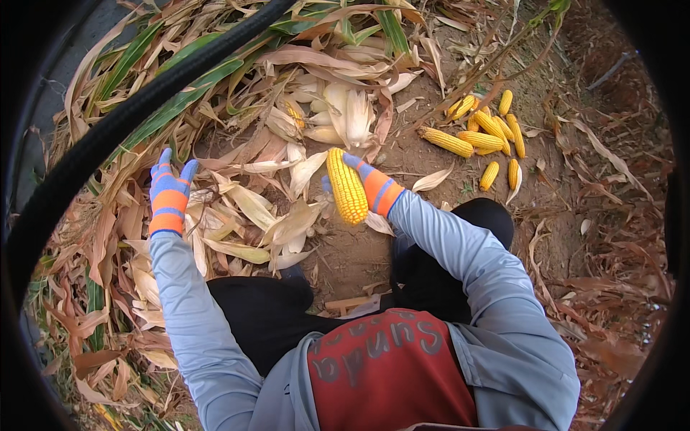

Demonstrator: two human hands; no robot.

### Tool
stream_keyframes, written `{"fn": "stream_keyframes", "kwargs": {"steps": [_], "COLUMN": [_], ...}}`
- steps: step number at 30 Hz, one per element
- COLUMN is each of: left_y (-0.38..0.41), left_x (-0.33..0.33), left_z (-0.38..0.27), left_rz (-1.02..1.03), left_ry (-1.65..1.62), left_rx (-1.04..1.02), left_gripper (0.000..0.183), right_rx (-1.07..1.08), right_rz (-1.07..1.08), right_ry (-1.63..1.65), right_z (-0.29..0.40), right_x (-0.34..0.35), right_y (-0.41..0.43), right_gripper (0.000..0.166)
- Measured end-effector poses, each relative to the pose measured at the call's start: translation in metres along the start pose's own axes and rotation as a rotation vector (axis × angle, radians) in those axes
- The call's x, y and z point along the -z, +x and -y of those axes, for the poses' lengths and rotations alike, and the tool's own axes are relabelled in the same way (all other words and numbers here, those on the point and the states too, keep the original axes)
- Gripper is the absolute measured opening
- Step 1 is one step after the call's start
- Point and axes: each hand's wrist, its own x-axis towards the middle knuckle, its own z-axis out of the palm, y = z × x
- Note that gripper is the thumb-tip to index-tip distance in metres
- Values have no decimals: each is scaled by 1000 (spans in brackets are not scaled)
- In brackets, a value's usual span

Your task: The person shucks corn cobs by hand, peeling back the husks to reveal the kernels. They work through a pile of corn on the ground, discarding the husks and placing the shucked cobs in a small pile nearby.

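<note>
In a blue-and-orange knitted work glove, my right hand point(374, 183) grips a husked ear of yellow corn point(346, 188), its fingertips partly hidden behind the cob. Out to the left, my left hand point(171, 191) wears a matching glove and holds nothing, with its thumb apart from the fingers. Below and beside that hand lie dry, pale corn husks point(242, 207). Straight ahead of the held ear are ears still in their husks point(337, 113). One partly husked ear point(295, 114) shows yellow kernels there.
Several bare corn cobs point(482, 139) lie in a loose pile on the soil point(399, 140) at the front right. Dry stalks and leaves point(215, 81) are heaped at the front left. A dark braided cord point(140, 105) crosses the upper left, close to the camera.
</note>
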Motion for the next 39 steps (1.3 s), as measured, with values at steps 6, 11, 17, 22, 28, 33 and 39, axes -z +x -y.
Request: {"fn": "stream_keyframes", "kwargs": {"steps": [6, 11, 17, 22, 28, 33, 39], "left_y": [5, 0, -3, -3, -5, -10, 8], "left_x": [-15, -19, -21, -20, -14, 3, -8], "left_z": [-20, -24, -14, -15, -25, -45, -13], "left_rz": [249, 278, 311, 358, 219, 277, 306], "left_ry": [-342, -416, -475, -423, -186, 259, 75], "left_rx": [-5, -57, -82, -47, -188, -136, 43], "left_gripper": [52, 48, 45, 52, 76, 65, 40], "right_rx": [-21, 157, 745, 1021, 374, 129, -243], "right_rz": [-229, -444, -534, -552, -770, -610, -63], "right_ry": [289, 474, 657, 565, -269, -1930, -1491], "right_z": [-84, -65, 112, 220, 177, 81, 8], "right_x": [80, 169, 200, 216, 204, 174, 81], "right_y": [-9, -6, -53, -111, -61, -2, 55], "right_gripper": [40, 41, 37, 32, 28, 45, 38]}}
